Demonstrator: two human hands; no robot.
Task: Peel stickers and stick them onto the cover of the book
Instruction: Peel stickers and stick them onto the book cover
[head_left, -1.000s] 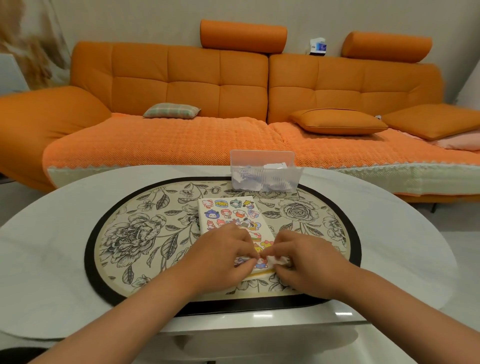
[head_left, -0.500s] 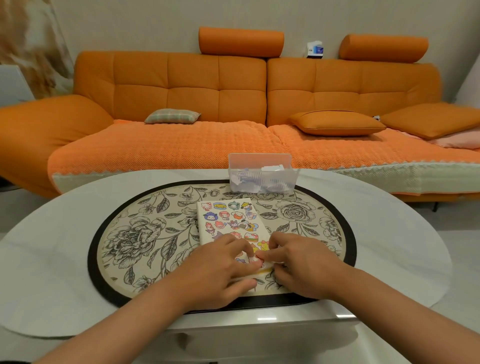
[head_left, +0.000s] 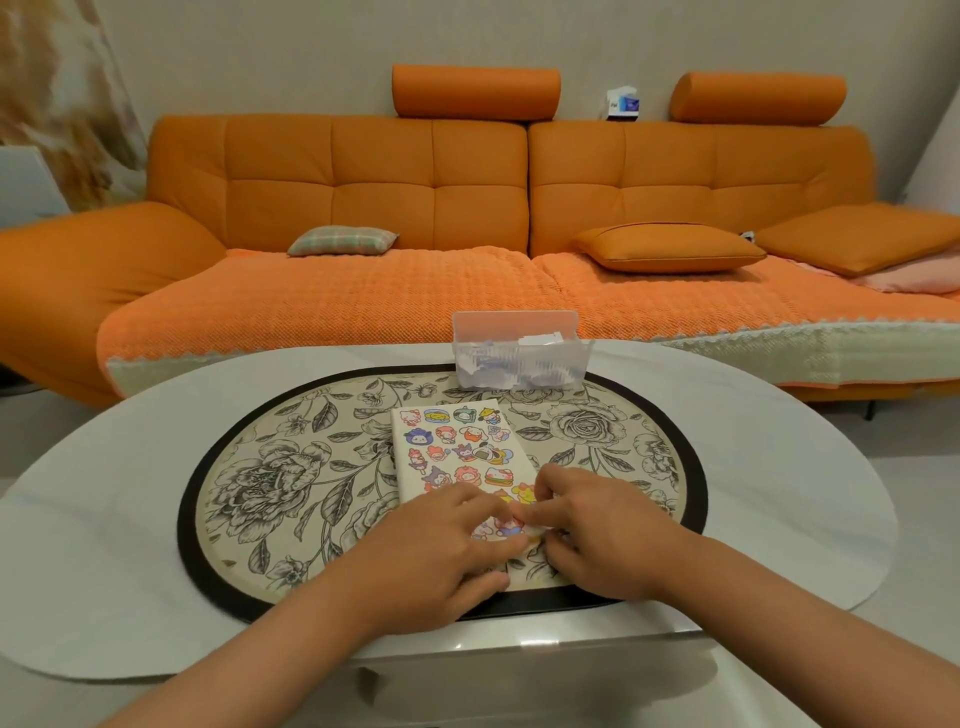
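A cream book (head_left: 457, 452) lies on the round floral mat, and several cartoon stickers cover its front. Both of my hands are on its near end, fingertips meeting over the cover. My left hand (head_left: 441, 551) has bent fingers that pinch a small sticker (head_left: 501, 525) down against the cover, with its thumb by the book's near edge. My right hand (head_left: 608, 535) pinches a small white backing paper (head_left: 539, 530) between thumb and forefinger, right beside the sticker. The near corners of the book are hidden under my hands.
A clear plastic box (head_left: 519, 358) holding white paper pieces stands just beyond the book. The floral mat (head_left: 270, 478) has a black rim and sits on a white oval table (head_left: 104, 493). An orange sofa (head_left: 363, 291) with cushions runs behind the table.
My hands have stayed together and come down onto the near end of the cover. The white paper that showed under my right hand is now mostly hidden.
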